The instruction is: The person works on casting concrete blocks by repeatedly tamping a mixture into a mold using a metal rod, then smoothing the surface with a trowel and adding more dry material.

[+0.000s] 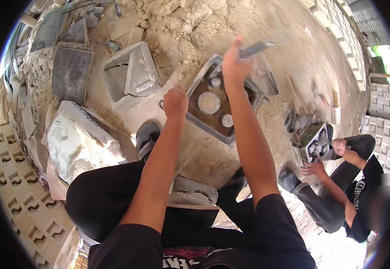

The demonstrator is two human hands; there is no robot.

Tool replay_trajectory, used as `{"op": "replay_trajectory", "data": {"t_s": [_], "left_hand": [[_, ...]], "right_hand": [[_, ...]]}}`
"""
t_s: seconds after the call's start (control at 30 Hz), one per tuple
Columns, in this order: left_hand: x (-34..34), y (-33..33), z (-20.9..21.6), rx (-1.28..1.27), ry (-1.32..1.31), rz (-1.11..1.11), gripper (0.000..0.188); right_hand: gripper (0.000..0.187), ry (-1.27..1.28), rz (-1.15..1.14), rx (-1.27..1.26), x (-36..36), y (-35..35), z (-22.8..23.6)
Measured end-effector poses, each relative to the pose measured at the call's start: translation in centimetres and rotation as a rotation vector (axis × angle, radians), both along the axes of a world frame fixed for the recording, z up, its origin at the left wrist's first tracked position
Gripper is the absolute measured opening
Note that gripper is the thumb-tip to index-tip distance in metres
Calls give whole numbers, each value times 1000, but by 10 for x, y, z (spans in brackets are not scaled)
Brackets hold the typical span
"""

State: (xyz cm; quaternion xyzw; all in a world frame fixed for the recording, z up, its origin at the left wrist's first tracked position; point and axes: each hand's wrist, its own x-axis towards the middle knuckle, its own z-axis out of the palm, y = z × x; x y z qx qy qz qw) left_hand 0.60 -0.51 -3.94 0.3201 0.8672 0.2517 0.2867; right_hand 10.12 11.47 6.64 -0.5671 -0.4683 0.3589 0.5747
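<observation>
A rectangular grey mould frame (210,134) lies tilted on the dusty ground in front of me. Inside its brown bed are a large pale round piece (209,103) and two smaller ones, (226,119) the nearer of them being close to the frame's near side. Over the frame's far right part, my right hand (237,68) is closed round a dark bar-shaped tool (256,48), smeared by motion. My left hand (175,103) makes a fist beside the frame's left corner. A small ring-like edge shows at that fist; what it holds is mostly hidden.
Left of the frame stands a grey box-shaped mould (132,76); beyond lies loose sandy material (190,22). An open sack of white powder (76,139) sits by my left knee. Dark slabs (71,71) lie farther left. At right, another person's hands (313,168) work at a small box (313,141).
</observation>
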Motion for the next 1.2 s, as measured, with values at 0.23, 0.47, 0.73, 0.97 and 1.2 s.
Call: {"op": "replay_trajectory", "data": {"t_s": [0.23, 0.47, 0.73, 0.97, 1.2], "left_hand": [[-3, 3, 1, -53, -36, 30, 60], [-2, 1, -5, 14, 66, 36, 58], [1, 2, -8, 25, 64, 24, 57], [0, 0, -8, 22, 56, 22, 56], [-3, 4, -9, -23, 27, 33, 58]], "right_hand": [[48, 402, 369, -56, 35, 28, 14], [41, 190, 438, -84, 47, -4, 6], [47, 300, 538, 31, 57, 4, 9], [46, 360, 441, 33, 66, -7, 23], [44, 176, 315, 18, 51, -15, 6]]}}
